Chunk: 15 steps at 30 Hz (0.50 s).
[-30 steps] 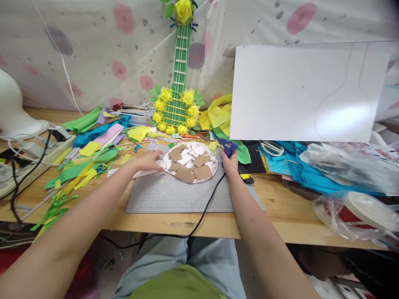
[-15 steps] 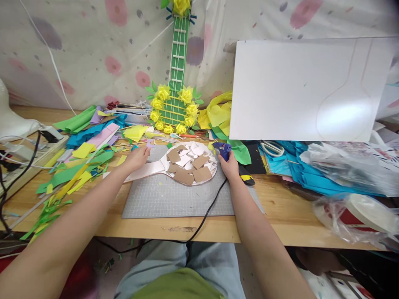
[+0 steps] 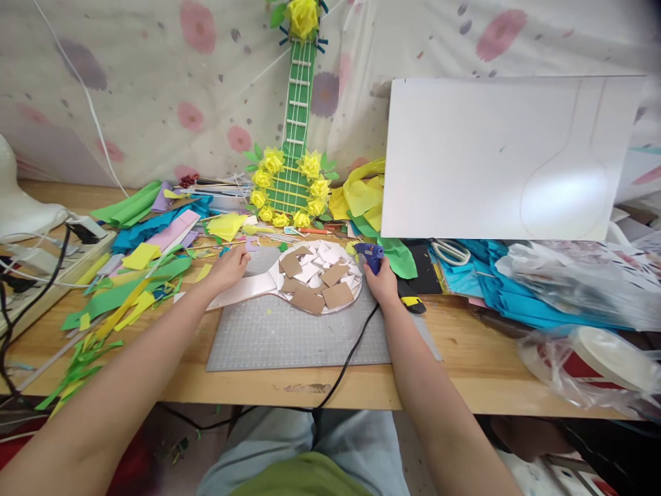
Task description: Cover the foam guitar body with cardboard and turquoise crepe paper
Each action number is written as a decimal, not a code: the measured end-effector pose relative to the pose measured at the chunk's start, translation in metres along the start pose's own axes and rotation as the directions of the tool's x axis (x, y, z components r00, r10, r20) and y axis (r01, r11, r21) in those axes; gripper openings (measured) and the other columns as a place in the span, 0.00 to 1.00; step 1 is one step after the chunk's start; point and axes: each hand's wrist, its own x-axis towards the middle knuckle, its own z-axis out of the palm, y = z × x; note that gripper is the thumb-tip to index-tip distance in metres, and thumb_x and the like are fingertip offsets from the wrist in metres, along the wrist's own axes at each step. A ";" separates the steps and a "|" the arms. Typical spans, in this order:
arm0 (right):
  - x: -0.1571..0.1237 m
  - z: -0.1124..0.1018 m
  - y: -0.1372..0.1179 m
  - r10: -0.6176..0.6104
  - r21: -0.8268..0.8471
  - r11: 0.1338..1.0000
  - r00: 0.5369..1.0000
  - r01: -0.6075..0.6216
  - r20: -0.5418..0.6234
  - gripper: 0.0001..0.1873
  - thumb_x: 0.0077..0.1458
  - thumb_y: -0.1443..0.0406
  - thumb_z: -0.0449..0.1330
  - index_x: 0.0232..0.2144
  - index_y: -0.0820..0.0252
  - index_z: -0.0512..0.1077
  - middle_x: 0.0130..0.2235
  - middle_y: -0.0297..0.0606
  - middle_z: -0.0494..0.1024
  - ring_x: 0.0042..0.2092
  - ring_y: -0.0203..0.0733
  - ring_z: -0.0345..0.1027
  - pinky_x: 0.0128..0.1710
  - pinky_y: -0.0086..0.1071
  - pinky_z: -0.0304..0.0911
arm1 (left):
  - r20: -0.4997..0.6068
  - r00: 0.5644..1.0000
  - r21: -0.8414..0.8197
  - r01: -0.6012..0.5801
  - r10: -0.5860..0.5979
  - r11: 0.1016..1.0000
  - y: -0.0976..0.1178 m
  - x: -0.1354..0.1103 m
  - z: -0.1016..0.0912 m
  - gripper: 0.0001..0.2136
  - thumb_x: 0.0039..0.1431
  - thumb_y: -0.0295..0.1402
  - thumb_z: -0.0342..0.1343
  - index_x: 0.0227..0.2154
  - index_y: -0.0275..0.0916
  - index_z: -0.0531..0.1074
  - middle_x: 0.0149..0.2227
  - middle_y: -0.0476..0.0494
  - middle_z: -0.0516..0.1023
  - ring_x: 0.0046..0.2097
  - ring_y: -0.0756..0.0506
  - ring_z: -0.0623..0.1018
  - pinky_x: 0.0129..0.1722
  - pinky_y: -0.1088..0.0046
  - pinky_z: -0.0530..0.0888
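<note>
My right hand (image 3: pixel 381 282) is wrapped round a blue hot glue gun (image 3: pixel 370 255), at the right end of a lute-shaped cutout. The cutout's round body carries white scraps and brown cardboard pieces (image 3: pixel 308 300); its pale neck (image 3: pixel 248 286) points left. My left hand (image 3: pixel 228 269) is closed above the neck, its fingertips pinched together; whatever they hold is too small to make out. Beneath the cutout lies a grey cutting mat (image 3: pixel 299 348). From the glue gun a black cord (image 3: pixel 347 362) runs over the mat and off the table's front edge.
A green paper instrument with yellow flowers (image 3: pixel 289 186) stands at the back. To its right leans a white board (image 3: pixel 465 158) with a faint outline. Coloured paper scraps (image 3: pixel 134 275) cover the left side. A yellow-black cutter (image 3: pixel 412 301), scissors (image 3: pixel 451 252) and a bagged tub (image 3: pixel 593 365) lie right.
The view has tilted up slightly, so the table sits a little lower in it. Both hands, the glue gun and the cutout keep nearly the same places.
</note>
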 end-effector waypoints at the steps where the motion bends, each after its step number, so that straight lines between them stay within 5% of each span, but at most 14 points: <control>1: -0.001 -0.002 -0.002 -0.034 0.009 0.999 0.999 0.035 -0.028 0.27 0.45 0.51 0.57 0.44 0.62 0.63 0.40 0.49 0.73 0.41 0.52 0.68 0.42 0.46 0.62 | -0.015 1.000 0.001 0.021 -0.021 1.000 -0.001 -0.001 -0.001 0.12 0.61 0.34 0.36 0.36 0.39 0.65 0.41 0.39 0.73 0.43 0.41 0.72 0.39 0.66 0.67; 3: -0.002 -0.011 -0.011 -0.155 -0.004 0.988 0.976 0.156 -0.155 0.31 0.45 0.52 0.59 0.47 0.63 0.61 0.45 0.51 0.71 0.46 0.52 0.65 0.45 0.46 0.61 | -0.043 0.997 -0.003 0.067 -0.067 0.998 -0.002 -0.001 -0.001 0.14 0.61 0.34 0.35 0.35 0.39 0.66 0.39 0.38 0.74 0.42 0.40 0.73 0.37 0.66 0.67; 5: -0.002 -0.023 -0.029 -0.308 -0.100 0.951 0.897 0.291 -0.316 0.29 0.47 0.52 0.58 0.48 0.63 0.62 0.47 0.51 0.69 0.50 0.52 0.61 0.50 0.47 0.58 | -0.077 0.989 -0.005 0.126 -0.126 0.992 -0.003 0.001 0.003 0.14 0.61 0.33 0.35 0.35 0.39 0.67 0.37 0.38 0.74 0.40 0.40 0.73 0.35 0.66 0.66; 7: 0.001 -0.032 -0.056 -0.429 -0.232 0.901 0.832 0.366 -0.353 0.23 0.51 0.54 0.56 0.46 0.61 0.65 0.46 0.49 0.69 0.51 0.51 0.60 0.51 0.46 0.56 | -0.130 0.976 -0.002 0.178 -0.177 0.984 -0.003 0.003 0.009 0.15 0.61 0.33 0.36 0.34 0.39 0.68 0.37 0.37 0.75 0.40 0.39 0.74 0.34 0.66 0.65; 9: 0.009 -0.031 -0.087 -0.512 -0.312 0.839 0.841 0.446 -0.176 0.15 0.56 0.57 0.52 0.40 0.59 0.69 0.42 0.46 0.72 0.48 0.47 0.62 0.48 0.41 0.58 | -0.191 0.958 -0.016 0.216 -0.215 0.976 -0.002 0.004 0.016 0.15 0.62 0.34 0.36 0.33 0.39 0.68 0.36 0.37 0.75 0.39 0.39 0.74 0.33 0.66 0.65; 11: 0.024 -0.017 -0.117 -0.517 -0.363 0.768 0.845 0.528 0.136 0.12 0.58 0.60 0.50 0.36 0.57 0.72 0.40 0.42 0.73 0.45 0.43 0.65 0.44 0.34 0.61 | -0.251 0.941 -0.055 0.222 -0.228 0.974 -0.001 0.004 0.023 0.15 0.62 0.35 0.36 0.31 0.39 0.68 0.35 0.38 0.75 0.38 0.39 0.74 0.33 0.66 0.65; 15: 0.062 0.036 -0.157 -0.317 -0.514 0.599 0.771 0.614 0.552 0.14 0.57 0.67 0.48 0.37 0.57 0.74 0.43 0.42 0.75 0.47 0.43 0.66 0.40 0.30 0.62 | -0.400 0.901 -0.117 0.132 -0.168 0.984 -0.006 0.000 0.033 0.10 0.60 0.34 0.40 0.28 0.40 0.64 0.33 0.38 0.74 0.39 0.39 0.72 0.36 0.66 0.65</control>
